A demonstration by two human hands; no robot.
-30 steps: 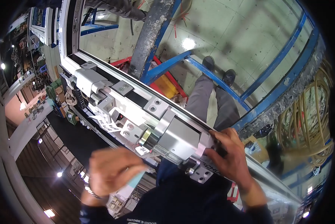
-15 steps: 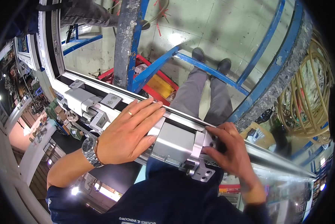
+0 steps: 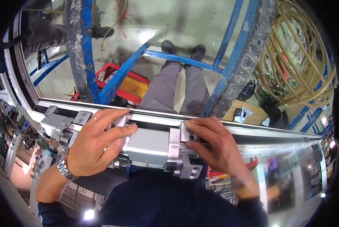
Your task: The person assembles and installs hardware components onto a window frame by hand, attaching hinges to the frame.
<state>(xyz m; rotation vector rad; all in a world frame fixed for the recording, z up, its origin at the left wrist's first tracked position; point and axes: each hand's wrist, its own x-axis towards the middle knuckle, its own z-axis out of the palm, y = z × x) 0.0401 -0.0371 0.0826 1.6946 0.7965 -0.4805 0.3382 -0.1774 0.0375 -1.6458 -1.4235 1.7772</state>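
Note:
A grey metal door hinge (image 3: 148, 146) with a blocky body and drilled end plates lies along a white metal frame (image 3: 230, 128) in front of me. My left hand (image 3: 97, 145), with a ring and a wristwatch, is curled over the hinge's left end, its fingertips and thumb pressed on the metal. At the opposite end my right hand (image 3: 215, 145) pinches the right end plate (image 3: 187, 133) between thumb and fingers. Farther left on the same frame sits a second grey hinge (image 3: 58, 123). My left hand covers part of the metal between the two hinges.
Blue trestles with worn padded tops (image 3: 237, 64) stand under the frame. A red crate (image 3: 120, 92) is on the floor beside my legs. A coiled hose (image 3: 294, 56) and an open cardboard box (image 3: 249, 113) are at right. Another person's leg (image 3: 44, 34) shows upper left.
My view has turned, so the frame lies more level and farther left. My left hand went from lying flat to curled at the hinge's end. My right hand still pinches the end plate.

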